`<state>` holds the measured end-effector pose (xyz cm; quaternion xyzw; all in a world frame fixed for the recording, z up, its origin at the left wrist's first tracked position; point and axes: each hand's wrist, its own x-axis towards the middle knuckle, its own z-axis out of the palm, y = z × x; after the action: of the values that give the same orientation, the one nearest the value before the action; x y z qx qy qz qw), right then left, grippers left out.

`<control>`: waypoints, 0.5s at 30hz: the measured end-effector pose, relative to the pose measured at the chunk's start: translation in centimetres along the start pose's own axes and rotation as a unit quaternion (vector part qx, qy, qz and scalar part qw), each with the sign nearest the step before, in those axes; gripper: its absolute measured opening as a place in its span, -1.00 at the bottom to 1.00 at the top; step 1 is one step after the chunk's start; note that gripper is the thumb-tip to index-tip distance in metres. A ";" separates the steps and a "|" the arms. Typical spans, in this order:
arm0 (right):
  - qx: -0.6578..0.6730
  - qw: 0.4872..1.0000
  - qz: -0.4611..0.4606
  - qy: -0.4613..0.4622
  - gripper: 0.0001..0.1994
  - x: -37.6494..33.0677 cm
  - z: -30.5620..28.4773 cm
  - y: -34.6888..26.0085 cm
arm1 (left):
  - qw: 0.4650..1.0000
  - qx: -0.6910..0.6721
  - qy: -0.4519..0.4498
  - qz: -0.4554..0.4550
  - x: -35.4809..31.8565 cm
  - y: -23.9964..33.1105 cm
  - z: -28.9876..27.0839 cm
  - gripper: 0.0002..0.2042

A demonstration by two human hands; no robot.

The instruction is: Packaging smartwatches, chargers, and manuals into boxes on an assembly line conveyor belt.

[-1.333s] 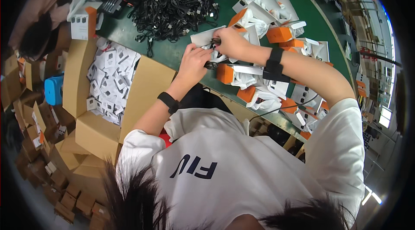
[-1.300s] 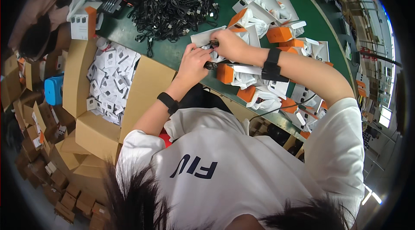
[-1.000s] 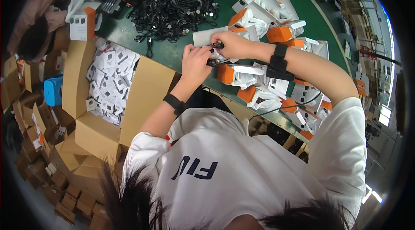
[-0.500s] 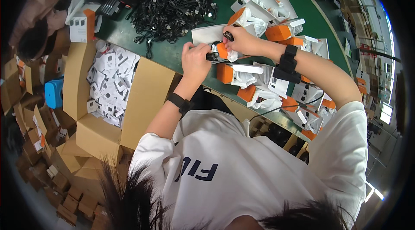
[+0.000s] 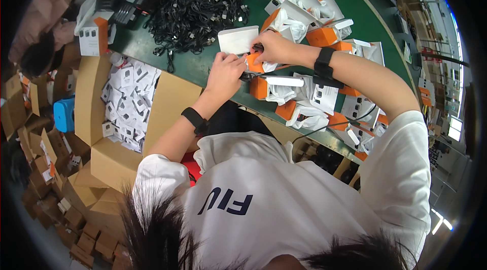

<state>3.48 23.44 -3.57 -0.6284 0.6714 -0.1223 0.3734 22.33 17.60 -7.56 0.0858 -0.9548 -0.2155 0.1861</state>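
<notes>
Hands, left (image 5: 225,73) and right (image 5: 274,48), gripping orange-white box (image 5: 253,61) over green table (image 5: 203,67)

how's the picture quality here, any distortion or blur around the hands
Head view: strong fisheye, so the green table edge bows and the corners go black; lighting is bright and even, with little shadow. The left hand and right hand are fairly sharp on the small orange and white box, though their fingers are too small to tell the grip; the black cable pile stays crisp.

cable pile (image 5: 195,11) behind hands (image 5: 248,62) | open boxes (image 5: 314,21) right | carton of leaflets (image 5: 129,100) left
</notes>
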 end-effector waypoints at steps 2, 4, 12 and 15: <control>-0.009 1.000 0.017 0.019 -0.69 1.0 0.4 0.4 | 0.999 -0.027 -0.021 -0.012 0.3 -0.3 -0.8 -0.83; -0.078 0.996 0.003 0.036 -0.63 1.2 0.7 1.6 | 0.993 -0.103 0.000 -0.059 0.4 0.2 -1.3 -0.83; -0.084 0.993 0.063 0.055 -0.47 -0.4 0.8 -0.6 | 0.922 -0.252 0.134 -0.260 -3.8 1.7 -0.6 -0.81; -0.024 0.996 0.053 0.072 -0.39 -1.3 1.3 -0.9 | 0.955 -0.204 0.147 -0.159 -3.5 1.7 0.3 -0.83</control>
<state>4.93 24.89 -3.50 -0.5901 0.7317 -0.1311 0.3150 25.25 20.09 -8.14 0.2273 -0.8267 -0.4175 0.3008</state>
